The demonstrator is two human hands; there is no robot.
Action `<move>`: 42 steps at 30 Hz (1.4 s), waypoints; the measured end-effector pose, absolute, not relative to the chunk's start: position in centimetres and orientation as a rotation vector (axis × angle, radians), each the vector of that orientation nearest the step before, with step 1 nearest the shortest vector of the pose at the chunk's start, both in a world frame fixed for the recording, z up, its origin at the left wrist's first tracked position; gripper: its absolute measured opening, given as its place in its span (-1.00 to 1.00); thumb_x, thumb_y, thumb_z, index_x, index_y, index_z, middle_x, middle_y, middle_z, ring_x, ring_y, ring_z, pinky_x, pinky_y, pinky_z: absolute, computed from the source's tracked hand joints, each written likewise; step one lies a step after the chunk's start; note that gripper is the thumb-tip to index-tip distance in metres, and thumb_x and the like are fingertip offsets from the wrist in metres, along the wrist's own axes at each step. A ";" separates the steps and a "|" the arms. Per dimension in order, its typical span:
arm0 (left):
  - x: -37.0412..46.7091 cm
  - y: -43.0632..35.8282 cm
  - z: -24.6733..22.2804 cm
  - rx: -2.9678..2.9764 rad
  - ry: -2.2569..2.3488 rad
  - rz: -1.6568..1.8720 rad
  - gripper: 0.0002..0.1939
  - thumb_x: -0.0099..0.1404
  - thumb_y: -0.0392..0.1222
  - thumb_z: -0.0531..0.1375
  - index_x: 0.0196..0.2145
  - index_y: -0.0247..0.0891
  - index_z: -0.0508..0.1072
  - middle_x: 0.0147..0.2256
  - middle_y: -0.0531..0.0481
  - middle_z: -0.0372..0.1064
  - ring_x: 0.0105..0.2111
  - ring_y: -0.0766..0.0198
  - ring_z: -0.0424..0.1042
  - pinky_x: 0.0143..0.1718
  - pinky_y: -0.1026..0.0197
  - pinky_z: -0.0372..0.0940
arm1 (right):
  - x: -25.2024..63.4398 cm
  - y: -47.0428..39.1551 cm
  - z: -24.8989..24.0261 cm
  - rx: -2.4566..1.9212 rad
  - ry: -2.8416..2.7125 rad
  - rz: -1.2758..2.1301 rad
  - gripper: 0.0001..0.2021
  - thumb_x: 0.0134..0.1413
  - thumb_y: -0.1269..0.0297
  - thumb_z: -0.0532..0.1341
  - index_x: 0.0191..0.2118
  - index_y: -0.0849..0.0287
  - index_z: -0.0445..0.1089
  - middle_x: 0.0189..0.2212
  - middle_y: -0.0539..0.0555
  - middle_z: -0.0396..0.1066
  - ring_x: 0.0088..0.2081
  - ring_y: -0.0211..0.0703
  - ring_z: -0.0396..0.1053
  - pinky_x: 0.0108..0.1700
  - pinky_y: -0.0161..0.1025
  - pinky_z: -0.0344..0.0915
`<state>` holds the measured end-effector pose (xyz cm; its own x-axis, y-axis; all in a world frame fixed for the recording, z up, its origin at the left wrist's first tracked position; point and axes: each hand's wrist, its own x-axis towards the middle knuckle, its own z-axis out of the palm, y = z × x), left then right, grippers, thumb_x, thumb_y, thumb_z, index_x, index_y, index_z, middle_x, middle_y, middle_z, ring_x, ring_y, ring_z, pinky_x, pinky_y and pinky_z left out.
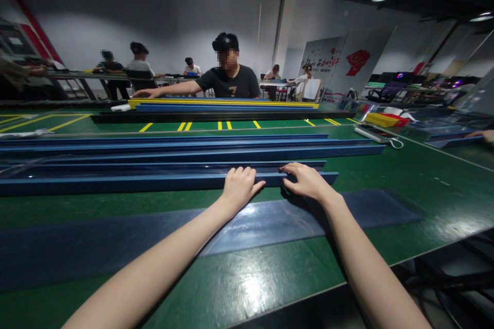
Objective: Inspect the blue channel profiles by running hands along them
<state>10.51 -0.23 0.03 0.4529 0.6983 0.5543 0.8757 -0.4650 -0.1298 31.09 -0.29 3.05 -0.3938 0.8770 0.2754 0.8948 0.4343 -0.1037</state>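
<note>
A long blue plastic channel rail (154, 183) lies across the green table in front of me. My left hand (240, 186) is closed over its near wall, fingers reaching inside the channel and thumb pointing right. Close to the rail's right end, my right hand (306, 180) bends over the same wall, fingertips on the inner side and thumb on the near side. Whether its fingertips hold something small cannot be made out. Between me and the rail lies a flat, clear bluish plastic strip (270, 223), partly beneath my forearms.
More blue rails (231, 154) lie behind. Farther back are a black rail (231, 116) and a yellow rail (231, 103), where a co-worker (231, 79) reaches out. A phone-like device (372, 133) and a yellow tray (380, 120) are at right. The table (386, 252) has its edge near me.
</note>
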 end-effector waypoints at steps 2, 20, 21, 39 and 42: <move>10.5 -0.2 0.0 -2.309 -1.331 -0.601 -0.64 0.22 0.07 0.02 -0.40 -0.30 0.35 -0.42 -0.07 0.36 -0.38 0.16 0.31 -0.37 0.16 0.04 | 31.1 -0.3 3.1 -1.534 -2.406 -0.099 -0.67 -0.05 0.24 0.07 -0.14 0.21 0.38 -0.12 0.12 0.38 -0.09 -0.10 0.31 -0.06 -0.25 0.19; 10.7 -0.3 0.2 -2.281 -1.286 -0.624 -0.63 0.21 0.06 0.02 -0.40 -0.34 0.37 -0.42 -0.14 0.36 -0.32 0.08 0.28 -0.28 0.09 0.05 | 30.9 -0.3 3.0 -1.529 -2.423 -0.117 -0.64 0.04 0.04 0.04 -0.17 0.17 0.37 -0.16 0.13 0.39 -0.11 -0.11 0.31 -0.12 -0.26 0.21; 10.7 -0.3 0.2 -2.285 -1.289 -0.621 -0.63 0.21 0.06 0.02 -0.40 -0.34 0.37 -0.42 -0.15 0.36 -0.32 0.08 0.28 -0.28 0.09 0.05 | 30.9 -0.3 3.0 -1.530 -2.422 -0.116 -0.64 0.05 0.05 0.04 -0.17 0.18 0.37 -0.17 0.14 0.39 -0.12 -0.10 0.31 -0.13 -0.26 0.21; 10.4 -0.4 0.5 -2.284 -1.410 -0.681 -0.61 0.15 0.15 0.06 -0.35 -0.28 0.32 -0.37 -0.08 0.36 -0.33 0.14 0.27 -0.35 0.16 0.02 | 30.2 -0.4 3.5 -1.443 -2.374 -0.094 -0.83 0.03 0.17 0.10 -0.41 0.17 0.23 -0.42 0.04 0.31 -0.39 -0.23 0.23 -0.39 -0.35 0.06; 10.3 -0.3 0.4 -2.290 -1.412 -0.702 -0.61 0.15 0.15 0.06 -0.36 -0.28 0.33 -0.38 -0.08 0.36 -0.34 0.14 0.27 -0.35 0.16 0.01 | 30.2 -0.4 3.5 -1.437 -2.371 -0.093 -0.83 0.03 0.17 0.10 -0.42 0.17 0.23 -0.43 0.03 0.30 -0.40 -0.24 0.22 -0.40 -0.35 0.06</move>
<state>10.34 -0.30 0.36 0.3773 0.7204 0.5819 0.8988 -0.4362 -0.0428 30.23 -0.41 3.55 -0.4146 0.8439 0.3406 0.8680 0.4791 -0.1305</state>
